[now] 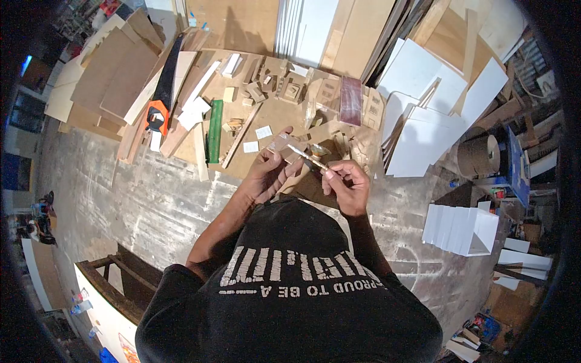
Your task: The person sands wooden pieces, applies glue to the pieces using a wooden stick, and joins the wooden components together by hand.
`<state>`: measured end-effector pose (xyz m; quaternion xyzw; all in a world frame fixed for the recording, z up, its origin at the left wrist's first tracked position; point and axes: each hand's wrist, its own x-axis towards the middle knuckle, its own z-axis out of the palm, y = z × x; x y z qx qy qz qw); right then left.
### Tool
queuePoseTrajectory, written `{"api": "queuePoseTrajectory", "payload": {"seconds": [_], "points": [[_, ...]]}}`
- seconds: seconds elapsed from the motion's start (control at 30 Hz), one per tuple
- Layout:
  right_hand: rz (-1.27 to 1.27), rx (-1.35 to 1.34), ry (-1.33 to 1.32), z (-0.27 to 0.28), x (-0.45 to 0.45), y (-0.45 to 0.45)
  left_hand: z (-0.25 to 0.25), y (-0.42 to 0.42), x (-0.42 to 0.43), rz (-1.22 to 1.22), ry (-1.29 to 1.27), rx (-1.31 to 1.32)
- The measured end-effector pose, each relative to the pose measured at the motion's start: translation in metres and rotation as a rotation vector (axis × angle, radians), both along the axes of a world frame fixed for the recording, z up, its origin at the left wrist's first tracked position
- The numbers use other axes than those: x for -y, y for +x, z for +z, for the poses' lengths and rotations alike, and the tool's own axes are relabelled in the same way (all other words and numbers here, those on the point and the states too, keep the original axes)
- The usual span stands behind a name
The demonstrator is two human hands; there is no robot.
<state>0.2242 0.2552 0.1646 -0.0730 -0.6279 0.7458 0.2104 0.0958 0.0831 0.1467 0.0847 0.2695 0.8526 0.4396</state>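
Note:
My left hand (269, 172) is closed around the edge of a small flat brown piece of wood (282, 144), held up over the work board. Between the fingertips of my right hand (348, 186) is a slim stick-like tool (307, 157), whitish at the front and brown toward the grip. Its pale end points at the wood piece and seems to reach its edge; contact is unclear. Just behind the tool sits a small yellowish round thing (319, 149), partly covered. Two small white paper labels (264, 132) lie on the board left of my hands.
The brown board (233, 166) carries small wooden model parts (292, 91), a green strip (214, 130) and a dark red panel (350, 101). An orange-handled saw (158, 115) rests on planks at left. White sheets (423, 142) lean at right, beyond a white folded box (463, 230).

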Motion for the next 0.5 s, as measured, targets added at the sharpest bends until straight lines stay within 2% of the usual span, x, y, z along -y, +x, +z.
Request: {"api": "queuePoseTrajectory", "payload": {"seconds": [0.1,0.23,0.5], "points": [[-0.103,0.023,0.072,0.0,0.011,-0.001,-0.006,0.001,-0.001,0.04,-0.056,-0.042],[-0.054,-0.041,0.243,-0.002,0.016,-0.002,-0.007,0.004,-0.002,0.095,-0.102,-0.082],[-0.049,-0.073,0.398,0.004,-0.004,0.008,-0.01,-0.001,0.011,0.124,-0.057,0.092]]}}
